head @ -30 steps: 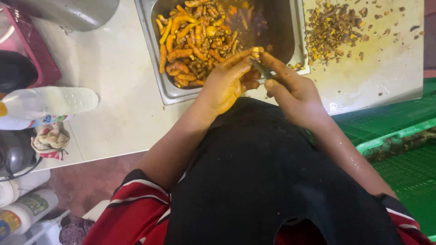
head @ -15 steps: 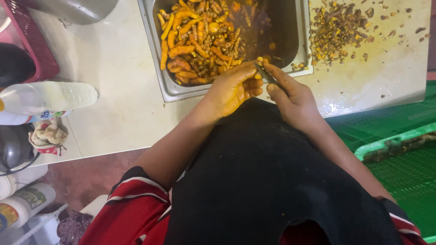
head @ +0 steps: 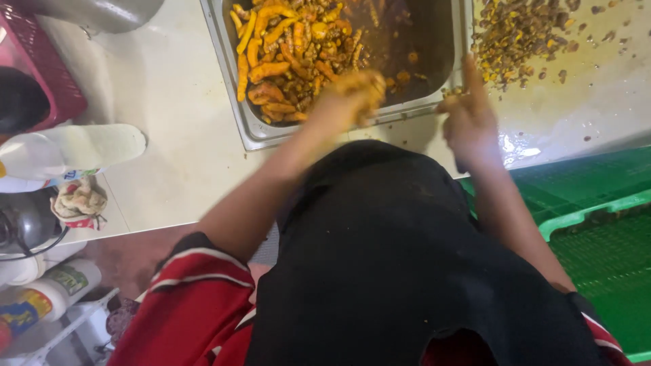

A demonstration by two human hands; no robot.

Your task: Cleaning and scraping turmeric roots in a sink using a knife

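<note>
Red plastic basket point(head: 51, 74) sits at the tabletop's far left edge, with a white bottle point(head: 74, 149) lying on its side and a crumpled cloth point(head: 80, 201) just below it, near the front edge. Right of these, a steel tray point(head: 234, 88) stands at the back of the cream tabletop point(head: 169, 129), its left half heaped with orange turmeric roots point(head: 285, 57) and its right half mostly bare. The left hand point(head: 352, 95), stained yellow, hovers blurred over the tray's front rim, fingers curled; whether its grip encloses a root I cannot tell. The right hand point(head: 468, 112) is lifted just beside the tray's right corner, fingers raised, apparently empty. Brown peelings point(head: 519, 34) lie heaped at the back right, so a good share looks already scraped, though many roots remain. Green crates point(head: 597, 224) stand below, right.
</note>
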